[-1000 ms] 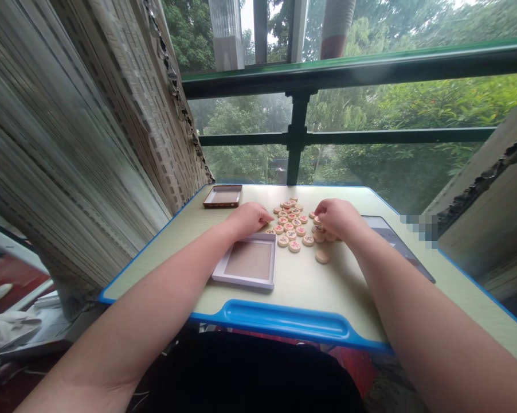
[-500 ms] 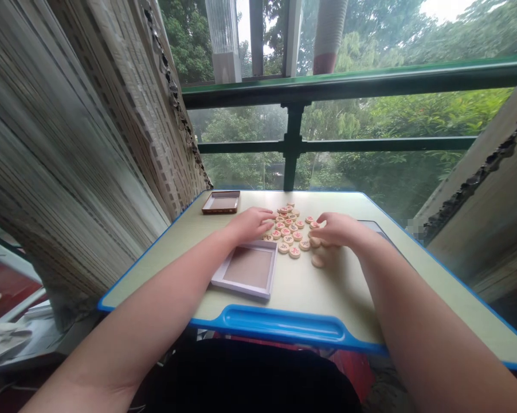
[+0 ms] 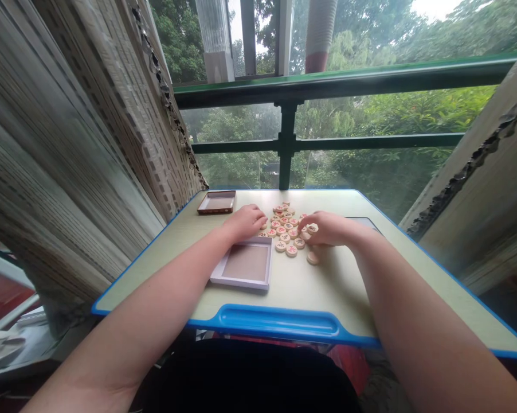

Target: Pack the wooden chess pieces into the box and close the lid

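Observation:
Several round wooden xiangqi pieces (image 3: pixel 292 234) with red or dark characters lie in a loose cluster on the table, most of them face up. At the cluster's left edge rests my left hand (image 3: pixel 246 222), its fingers stretched and slightly bent, with a piece by the fingertips. My right hand (image 3: pixel 329 228) curls in from the right, and a xiangqi piece (image 3: pixel 312 228) shows tilted at its thumb and fingers. Just below that hand, one piece with no mark showing (image 3: pixel 313 258) lies apart. The pale shallow box (image 3: pixel 241 283) sits in front of my left hand, partly behind my forearm.
A brown-edged box lid (image 3: pixel 216 211) stands at the table's back left. Behind my right hand lies a flat dark-edged item (image 3: pixel 365 223), partly hidden. The table (image 3: pixel 284 295) has a blue rim and a blue front trough (image 3: pixel 279 322). Curtains and a window railing surround it.
My right hand has moved slightly inward over the right side of the cluster, and a piece now shows at its fingers. My left hand stays at the left edge. The view has shifted a little.

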